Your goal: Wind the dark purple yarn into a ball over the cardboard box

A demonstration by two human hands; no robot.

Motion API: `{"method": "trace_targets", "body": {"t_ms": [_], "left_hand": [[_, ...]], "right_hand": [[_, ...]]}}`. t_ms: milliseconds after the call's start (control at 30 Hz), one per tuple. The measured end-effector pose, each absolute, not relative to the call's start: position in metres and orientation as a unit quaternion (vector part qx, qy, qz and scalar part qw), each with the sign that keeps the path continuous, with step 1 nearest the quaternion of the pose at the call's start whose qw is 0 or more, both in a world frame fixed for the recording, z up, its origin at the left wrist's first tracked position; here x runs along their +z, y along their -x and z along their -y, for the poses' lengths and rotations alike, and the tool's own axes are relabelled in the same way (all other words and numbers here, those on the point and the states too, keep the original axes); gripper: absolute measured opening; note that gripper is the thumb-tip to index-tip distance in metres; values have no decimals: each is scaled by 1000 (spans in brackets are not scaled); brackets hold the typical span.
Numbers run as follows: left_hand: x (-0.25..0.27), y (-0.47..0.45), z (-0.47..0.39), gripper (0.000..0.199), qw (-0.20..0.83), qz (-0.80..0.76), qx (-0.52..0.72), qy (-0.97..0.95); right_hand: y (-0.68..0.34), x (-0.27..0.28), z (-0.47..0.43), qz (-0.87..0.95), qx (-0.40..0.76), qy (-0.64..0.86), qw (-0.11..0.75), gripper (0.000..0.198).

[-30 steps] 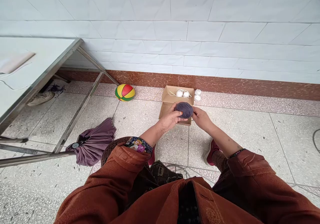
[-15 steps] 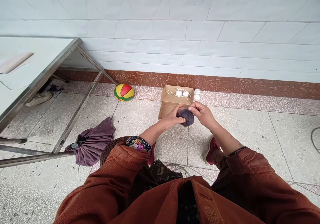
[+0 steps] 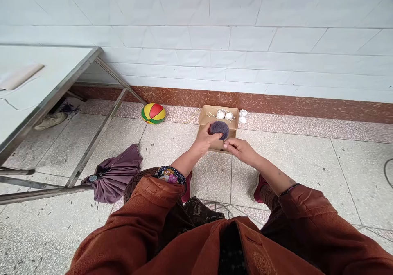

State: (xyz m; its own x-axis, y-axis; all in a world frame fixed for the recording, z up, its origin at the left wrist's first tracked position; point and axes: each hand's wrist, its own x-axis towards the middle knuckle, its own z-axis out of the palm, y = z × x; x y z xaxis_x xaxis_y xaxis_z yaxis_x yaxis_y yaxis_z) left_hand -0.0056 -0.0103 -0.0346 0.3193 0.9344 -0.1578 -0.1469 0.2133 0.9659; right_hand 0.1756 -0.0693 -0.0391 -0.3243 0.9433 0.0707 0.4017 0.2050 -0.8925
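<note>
A dark purple-grey ball of yarn (image 3: 220,130) rests in my left hand (image 3: 204,140), its thumb across the near side of the ball. Just below and right of the ball, the thumb and fingers of my right hand (image 3: 241,149) are pinched together on the yarn strand (image 3: 224,141). Behind and under my hands an open cardboard box (image 3: 204,114) stands on the floor, its lid folded back toward the wall. Two white yarn balls (image 3: 220,114) with loose strands lie in the lid. More white balls (image 3: 242,116) sit beside the box on the right.
A yellow, red and green ball (image 3: 153,113) lies left of the box. Farther left are a folded purple umbrella (image 3: 119,174) and a metal-framed table (image 3: 61,56), with a shoe (image 3: 50,120) beneath. The tiled wall (image 3: 190,37) rises behind; a cable (image 3: 387,172) lies at right.
My left hand has moved the yarn ball up and left, over the box. My right hand has dropped from the ball's upper right to its lower right.
</note>
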Motion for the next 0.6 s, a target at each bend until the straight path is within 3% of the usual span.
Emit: {"method": "trace_targets", "body": {"t_ms": [167, 367, 500, 600], "left_hand": [[-40, 8, 14, 64, 575, -451, 314, -606], [-29, 8, 25, 96, 739, -254, 236, -578], [-20, 8, 26, 80, 805, -231, 287, -464], [-19, 7, 22, 61, 790, -285, 344, -421]], "right_hand": [[-184, -25, 61, 673, 404, 473, 401, 25], [-194, -39, 46, 613, 352, 549, 447, 23], [-190, -56, 50, 603, 374, 566, 419, 21], [-184, -62, 56, 628, 366, 569, 383, 14]]}}
